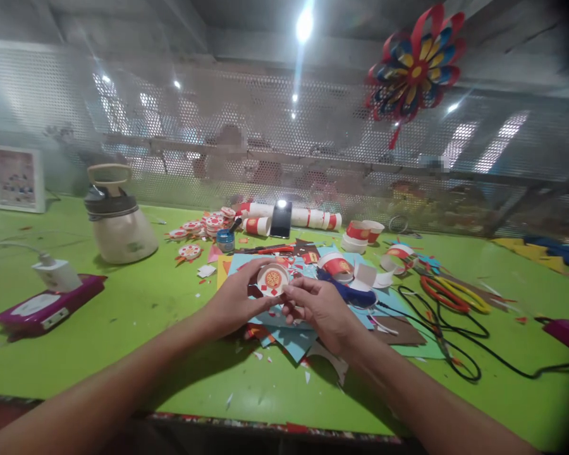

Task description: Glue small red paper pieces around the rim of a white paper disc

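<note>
My left hand (237, 298) is closed round the edge of a small round paper cup bottom (272, 279). An orange-red printed emblem fills its middle, and red diamond pieces sit along its lower rim. At the lower right of that rim, the pinched fingertips of my right hand (320, 308) touch it; whether a small piece is between them is hidden. Just behind my right hand lies a dark blue glue gun (348, 289) with a black cord. Below both hands are blue paper sheets (294, 341) and paper scraps.
Finished-looking red-and-white discs (213, 222) pile up behind, near a blue jar (226, 240) and a phone (281, 218). Cut cup rings (355, 237) and orange-handled scissors (443, 294) are at right. A bottle (118, 221) and purple power strip (52, 303) stand left.
</note>
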Demonstrator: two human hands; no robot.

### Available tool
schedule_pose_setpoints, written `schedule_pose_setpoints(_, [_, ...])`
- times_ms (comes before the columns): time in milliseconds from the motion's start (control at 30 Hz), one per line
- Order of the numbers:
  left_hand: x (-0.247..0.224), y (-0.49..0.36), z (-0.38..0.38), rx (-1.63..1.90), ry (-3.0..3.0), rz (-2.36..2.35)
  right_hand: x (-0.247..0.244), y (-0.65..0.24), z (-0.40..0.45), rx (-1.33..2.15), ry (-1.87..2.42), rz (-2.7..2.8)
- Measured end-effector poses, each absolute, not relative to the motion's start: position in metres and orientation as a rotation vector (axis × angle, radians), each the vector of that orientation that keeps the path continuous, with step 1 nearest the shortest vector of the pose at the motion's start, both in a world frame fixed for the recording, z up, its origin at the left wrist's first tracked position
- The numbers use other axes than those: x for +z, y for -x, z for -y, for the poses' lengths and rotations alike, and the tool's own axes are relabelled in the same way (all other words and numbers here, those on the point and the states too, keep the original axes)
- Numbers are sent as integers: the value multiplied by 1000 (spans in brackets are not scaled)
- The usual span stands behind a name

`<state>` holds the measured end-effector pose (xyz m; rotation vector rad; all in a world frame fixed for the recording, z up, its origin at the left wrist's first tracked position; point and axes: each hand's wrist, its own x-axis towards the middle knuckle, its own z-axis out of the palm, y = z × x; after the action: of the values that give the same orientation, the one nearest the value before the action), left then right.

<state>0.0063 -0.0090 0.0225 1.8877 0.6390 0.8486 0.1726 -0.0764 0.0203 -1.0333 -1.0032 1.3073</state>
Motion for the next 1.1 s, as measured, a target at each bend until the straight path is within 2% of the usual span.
schedule_pose_setpoints(367, [22, 3, 7, 994, -2200, -685, 20, -168, 77, 1322, 1085, 1023])
schedule_pose_setpoints(800, [20, 7, 4, 970, -2332, -698, 23, -169, 79, 1279, 1157, 1093])
schedule_pose_setpoints(933, [20, 10, 1, 971, -2350, -718, 25, -174, 79, 1149, 1221, 1097])
schedule_pose_setpoints(1100, [22, 14, -4, 990, -2370, -737, 34, -184, 83, 714, 1343, 1189])
